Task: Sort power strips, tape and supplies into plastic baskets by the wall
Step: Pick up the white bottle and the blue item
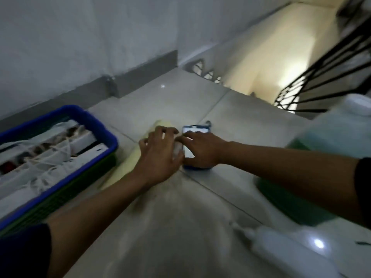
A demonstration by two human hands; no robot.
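A blue-rimmed plastic basket (100, 125) stands on the floor at the left by the wall, holding white power strips (66, 145) with tangled cords. My left hand (158, 155) rests with fingers spread on a pale yellow bundle (128, 163) lying on the tiles. My right hand (200, 149) lies on a small blue-edged flat object with a white face (193, 129), right beside the left hand. Whether either hand grips anything is blurred.
A large translucent jug of green liquid (331, 141) stands at the right. A white tube (281, 243) lies on the floor in the foreground. Beyond the tiles, a stairwell with a black railing (321, 81) drops away at the upper right.
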